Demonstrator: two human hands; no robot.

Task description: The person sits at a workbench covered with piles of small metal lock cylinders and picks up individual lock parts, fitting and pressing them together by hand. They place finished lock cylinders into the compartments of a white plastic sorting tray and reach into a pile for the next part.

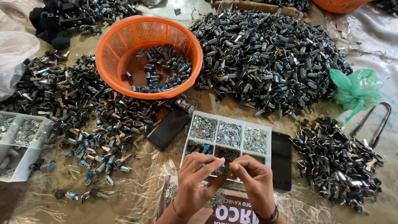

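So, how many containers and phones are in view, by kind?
Orange baskets: 2 (one cut off at the top edge)
White compartment trays: 2 (second at left)
Black phones: 2 (second by the tray)
Total: 6

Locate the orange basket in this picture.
In the head view, the orange basket sits upper left of centre, between two heaps of small metal parts, beyond the white compartment tray.

Second orange basket (340,5), far right: cut off by top edge. 
Parts tray (16,143), left: cut by left edge. 
Piece between fingertips (232,166): too small to tell. 
Both forearms: cut off at near edge.
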